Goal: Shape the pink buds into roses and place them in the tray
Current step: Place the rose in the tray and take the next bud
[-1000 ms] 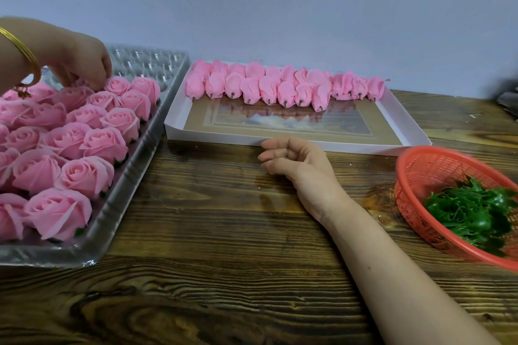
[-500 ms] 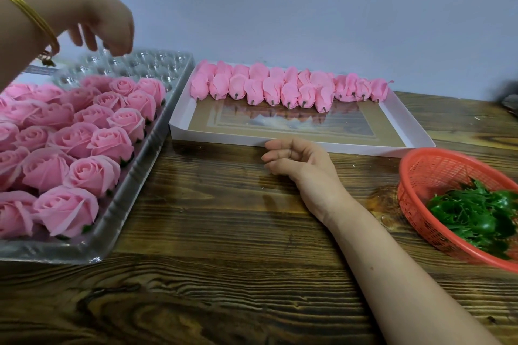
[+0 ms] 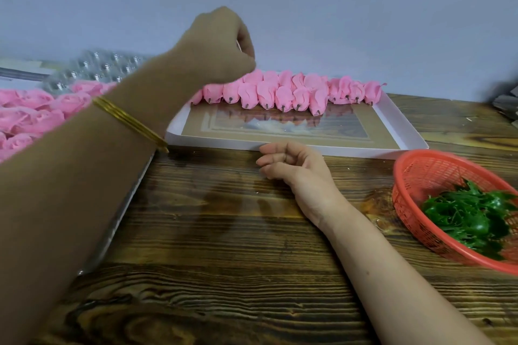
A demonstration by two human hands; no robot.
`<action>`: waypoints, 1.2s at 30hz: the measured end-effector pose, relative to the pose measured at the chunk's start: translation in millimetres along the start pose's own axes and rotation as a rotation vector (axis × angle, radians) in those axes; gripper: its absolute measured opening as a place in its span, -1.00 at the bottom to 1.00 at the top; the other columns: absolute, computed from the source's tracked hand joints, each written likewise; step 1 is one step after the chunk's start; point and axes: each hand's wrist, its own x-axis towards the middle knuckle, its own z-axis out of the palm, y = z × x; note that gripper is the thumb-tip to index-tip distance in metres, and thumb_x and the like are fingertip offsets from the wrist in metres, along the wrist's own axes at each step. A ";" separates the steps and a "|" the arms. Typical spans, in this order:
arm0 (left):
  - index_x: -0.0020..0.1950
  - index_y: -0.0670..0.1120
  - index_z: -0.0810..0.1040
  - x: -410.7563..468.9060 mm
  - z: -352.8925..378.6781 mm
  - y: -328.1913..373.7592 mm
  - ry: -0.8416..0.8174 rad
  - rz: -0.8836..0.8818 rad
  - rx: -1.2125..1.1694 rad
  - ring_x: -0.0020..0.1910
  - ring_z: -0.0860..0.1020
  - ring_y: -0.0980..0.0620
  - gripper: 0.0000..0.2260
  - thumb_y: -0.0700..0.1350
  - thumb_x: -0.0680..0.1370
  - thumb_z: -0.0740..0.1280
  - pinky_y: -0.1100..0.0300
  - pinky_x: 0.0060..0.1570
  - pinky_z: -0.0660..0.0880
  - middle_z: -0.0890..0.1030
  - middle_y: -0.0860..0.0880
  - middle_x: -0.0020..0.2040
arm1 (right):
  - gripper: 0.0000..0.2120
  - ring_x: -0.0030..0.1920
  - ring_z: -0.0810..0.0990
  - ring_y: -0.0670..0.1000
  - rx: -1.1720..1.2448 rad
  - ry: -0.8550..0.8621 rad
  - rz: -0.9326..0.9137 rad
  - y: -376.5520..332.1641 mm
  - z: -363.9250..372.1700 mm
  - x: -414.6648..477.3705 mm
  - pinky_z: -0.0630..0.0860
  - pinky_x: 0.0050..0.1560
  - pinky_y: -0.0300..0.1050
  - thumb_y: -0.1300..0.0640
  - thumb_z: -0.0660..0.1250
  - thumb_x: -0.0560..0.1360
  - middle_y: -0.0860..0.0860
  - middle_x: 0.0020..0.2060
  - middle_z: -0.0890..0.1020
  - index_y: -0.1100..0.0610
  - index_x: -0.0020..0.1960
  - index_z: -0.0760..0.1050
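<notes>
A row of pink buds (image 3: 283, 92) lies along the far side of a flat white box (image 3: 308, 149). My left hand (image 3: 221, 45), with a gold bangle on its wrist, hovers over the left end of that row. Its fingers curl downward and their tips are hidden, so I cannot tell whether it holds a bud. At the left, finished pink roses (image 3: 30, 112) fill a clear plastic tray (image 3: 106, 67), partly behind my left forearm. My right hand (image 3: 294, 168) rests on the wooden table just before the box, fingers loosely curled and holding nothing.
A red plastic basket (image 3: 414, 176) with green leaves (image 3: 471, 216) sits at the right on the dark wooden table (image 3: 224, 260). A plain wall stands close behind the box and the tray.
My left hand has left the rose tray, risen and swung right across to the left end of the bud row. My right hand has stayed in place.
</notes>
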 end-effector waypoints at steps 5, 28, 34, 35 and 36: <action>-0.14 -0.03 0.63 -25.5 49.6 -8.7 0.164 -0.104 -0.261 -0.35 0.47 0.13 -0.88 -0.24 0.46 0.37 0.29 -0.23 0.38 0.49 0.12 -0.38 | -0.72 -0.20 0.63 -0.05 0.019 0.001 0.012 -2.3 0.1 0.0 0.55 -0.04 -0.20 0.48 0.34 0.40 0.06 -0.23 0.68 0.18 -0.02 0.61; -0.02 -0.08 0.59 -76.0 116.3 -34.3 0.340 -0.076 -0.434 -0.25 0.46 0.14 -0.80 -0.36 0.48 0.35 0.42 -0.22 0.43 0.56 -0.03 -0.15 | -0.87 -0.40 0.51 -0.07 0.217 0.477 -0.088 -31.9 -22.8 11.3 0.41 -0.37 -0.27 0.41 0.30 0.43 0.09 -0.35 0.59 0.23 -0.13 0.56; -0.05 -0.02 0.57 -74.7 118.1 -33.8 0.345 -0.089 -0.441 -0.25 0.48 0.12 -0.77 -0.36 0.47 0.36 0.37 -0.19 0.47 0.58 -0.04 -0.15 | -0.84 -0.46 0.43 -0.02 0.068 0.564 -0.115 -54.7 -33.7 44.1 0.39 -0.44 -0.24 0.41 0.24 0.44 0.07 -0.47 0.46 0.24 -0.28 0.46; -0.07 -0.01 0.56 -74.3 118.4 -33.6 0.348 -0.094 -0.444 -0.25 0.48 0.12 -0.76 -0.36 0.46 0.36 0.33 -0.18 0.48 0.58 -0.04 -0.16 | -0.82 -0.50 0.38 -0.02 0.045 0.579 -0.111 -57.8 -36.0 52.9 0.36 -0.48 -0.22 0.42 0.22 0.42 0.05 -0.50 0.42 0.22 -0.31 0.42; -0.08 -0.01 0.56 -73.8 118.5 -33.2 0.350 -0.100 -0.445 -0.26 0.48 0.12 -0.76 -0.36 0.46 0.36 0.32 -0.18 0.49 0.58 -0.03 -0.17 | -0.78 -0.54 0.32 -0.03 0.027 0.598 -0.101 -59.7 -38.2 62.3 0.30 -0.50 -0.22 0.42 0.20 0.41 0.03 -0.54 0.36 0.18 -0.34 0.37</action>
